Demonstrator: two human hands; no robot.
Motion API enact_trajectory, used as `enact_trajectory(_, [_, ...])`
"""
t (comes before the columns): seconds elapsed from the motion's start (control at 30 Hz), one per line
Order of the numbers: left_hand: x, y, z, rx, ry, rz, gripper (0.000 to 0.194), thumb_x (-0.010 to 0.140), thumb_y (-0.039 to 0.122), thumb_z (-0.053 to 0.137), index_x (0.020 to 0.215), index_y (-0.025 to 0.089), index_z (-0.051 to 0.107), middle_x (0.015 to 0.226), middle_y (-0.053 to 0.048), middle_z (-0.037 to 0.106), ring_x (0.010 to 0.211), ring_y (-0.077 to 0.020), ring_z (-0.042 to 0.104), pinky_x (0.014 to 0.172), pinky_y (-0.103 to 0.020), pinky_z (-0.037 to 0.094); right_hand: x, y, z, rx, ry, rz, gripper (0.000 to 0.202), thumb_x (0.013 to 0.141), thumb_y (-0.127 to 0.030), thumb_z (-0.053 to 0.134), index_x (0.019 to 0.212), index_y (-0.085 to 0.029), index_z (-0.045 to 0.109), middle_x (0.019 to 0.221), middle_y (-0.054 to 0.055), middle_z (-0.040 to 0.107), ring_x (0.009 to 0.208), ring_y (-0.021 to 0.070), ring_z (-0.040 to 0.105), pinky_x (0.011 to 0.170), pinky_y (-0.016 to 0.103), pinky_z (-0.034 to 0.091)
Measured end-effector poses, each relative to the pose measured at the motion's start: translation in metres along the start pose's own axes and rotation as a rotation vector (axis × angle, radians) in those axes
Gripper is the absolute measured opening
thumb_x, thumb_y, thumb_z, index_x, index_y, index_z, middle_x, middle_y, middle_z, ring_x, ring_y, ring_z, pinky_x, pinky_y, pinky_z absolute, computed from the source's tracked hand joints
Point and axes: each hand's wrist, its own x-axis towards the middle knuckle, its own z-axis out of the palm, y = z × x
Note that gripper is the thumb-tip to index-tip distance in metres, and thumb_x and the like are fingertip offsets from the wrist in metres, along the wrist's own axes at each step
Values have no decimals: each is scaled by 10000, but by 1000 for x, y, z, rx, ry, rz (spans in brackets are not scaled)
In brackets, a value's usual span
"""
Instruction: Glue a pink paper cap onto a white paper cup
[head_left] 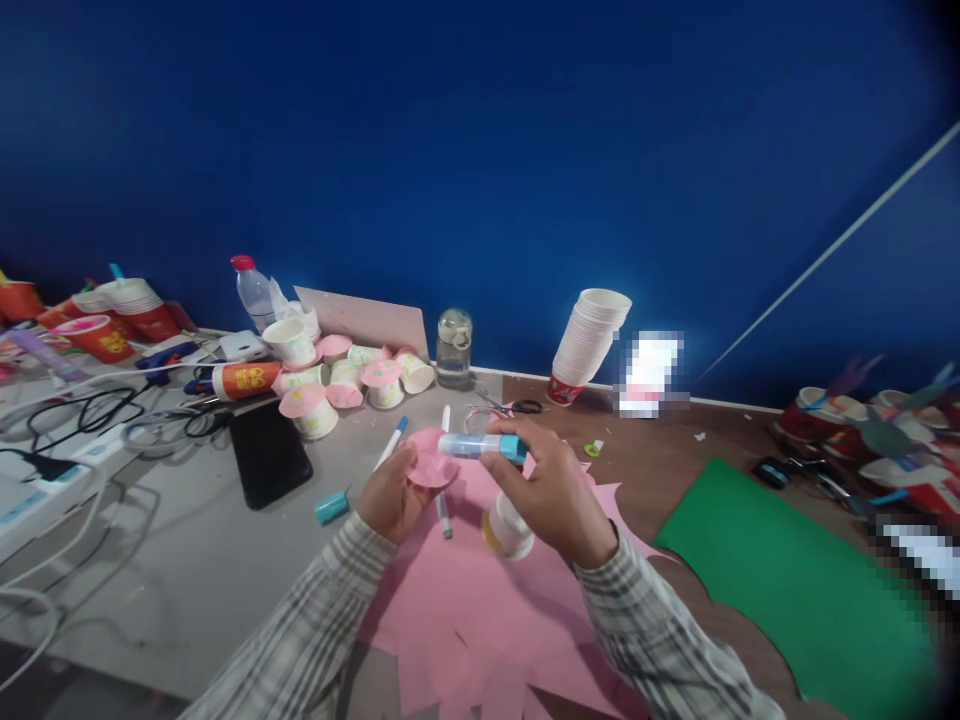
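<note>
A round pink paper disc is pinched between the fingers of my left hand. My right hand is closed around a glue stick with a clear barrel and a blue base, held level. Its far end overlaps the disc in view; whether they touch I cannot tell. Below my right hand, a small white paper cup stands on a large pink sheet with cut edges. A blue cap lies left of my left hand. A white marker rests partly under the disc.
Several small cups with pink discs cluster at the back left, near a clear bottle. Scissors lie behind my hands. A tall stack of paper cups leans at the back. Green paper lies right; a black phone and cables lie left.
</note>
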Motion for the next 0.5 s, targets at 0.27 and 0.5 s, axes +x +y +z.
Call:
enact_trajectory(0.27, [-10, 4, 11, -42, -197, -117, 427, 704, 384, 559, 1037, 117, 535, 947, -112, 653, 920, -271, 587, 769, -415, 505, -10, -4, 23, -198, -210, -324, 239, 791, -266, 575, 1030, -275, 569, 884, 10, 690, 788, 198, 621, 761, 343, 361])
enact_trajectory(0.5, [-15, 5, 13, -81, -260, -104, 608, 676, 621, 505, 1032, 130, 542, 1029, -135, 620, 1058, -309, 501, 892, -473, 416, -16, -4, 30, -287, -194, -388, 204, 834, -284, 512, 1026, -244, 567, 778, 14, 688, 740, 198, 622, 791, 370, 350])
